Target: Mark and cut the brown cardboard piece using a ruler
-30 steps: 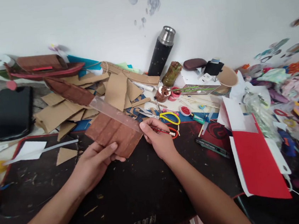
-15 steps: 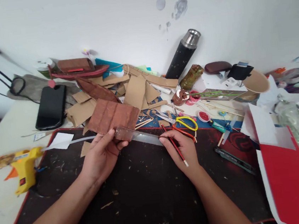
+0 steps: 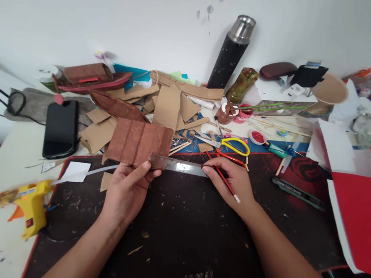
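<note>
My left hand (image 3: 124, 192) grips the lower edge of a brown painted cardboard piece (image 3: 140, 137), which is tilted up and creased into bands. A clear ruler (image 3: 183, 167) slants from that piece's lower right edge across to my right hand (image 3: 234, 178). The fingers of my right hand pinch the ruler's far end, and a red and black pencil (image 3: 229, 183) lies between them, its white end pointing toward me. Just beyond my right hand are scissors (image 3: 237, 146) with yellow and orange handles. Some fingertips of my left hand are hidden behind the cardboard.
A yellow glue gun (image 3: 33, 203) lies at the left beside a black phone (image 3: 60, 129). Cardboard scraps (image 3: 167, 107), a brown boat model (image 3: 95, 82) and a black flask (image 3: 229, 54) stand at the back. A utility knife (image 3: 297, 193) rests on the dark mat (image 3: 183, 241).
The camera view has shifted slightly. The ruler's left end now sits a little farther right, by the cardboard's lower right edge. Both hands keep their holds.
</note>
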The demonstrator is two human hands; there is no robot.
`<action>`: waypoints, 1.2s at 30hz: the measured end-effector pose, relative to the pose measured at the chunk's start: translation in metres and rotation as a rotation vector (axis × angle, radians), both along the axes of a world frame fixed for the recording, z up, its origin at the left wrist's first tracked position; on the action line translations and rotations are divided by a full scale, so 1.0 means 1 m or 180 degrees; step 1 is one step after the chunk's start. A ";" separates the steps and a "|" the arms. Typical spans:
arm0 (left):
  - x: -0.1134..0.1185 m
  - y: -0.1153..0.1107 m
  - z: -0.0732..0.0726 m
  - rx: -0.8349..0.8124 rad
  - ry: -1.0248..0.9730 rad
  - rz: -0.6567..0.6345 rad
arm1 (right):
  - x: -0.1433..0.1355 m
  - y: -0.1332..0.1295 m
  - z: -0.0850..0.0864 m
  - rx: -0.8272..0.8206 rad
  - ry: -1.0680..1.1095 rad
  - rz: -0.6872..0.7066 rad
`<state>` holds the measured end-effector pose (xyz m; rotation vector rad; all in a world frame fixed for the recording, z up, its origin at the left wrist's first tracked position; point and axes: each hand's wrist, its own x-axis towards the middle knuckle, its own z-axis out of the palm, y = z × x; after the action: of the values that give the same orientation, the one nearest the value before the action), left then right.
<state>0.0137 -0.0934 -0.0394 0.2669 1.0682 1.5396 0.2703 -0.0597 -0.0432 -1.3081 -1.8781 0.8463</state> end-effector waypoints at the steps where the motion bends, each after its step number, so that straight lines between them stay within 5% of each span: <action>1: 0.000 0.000 0.000 -0.0005 0.0002 -0.0004 | 0.000 0.000 0.000 -0.0009 -0.0007 0.0000; 36: 0.000 0.001 -0.001 -0.0051 0.0231 -0.0056 | 0.003 0.002 0.000 -0.0066 -0.0004 0.0122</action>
<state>0.0132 -0.0924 -0.0400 0.3224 1.1318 1.5149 0.2731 -0.0581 -0.0429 -1.2892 -1.9055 0.8869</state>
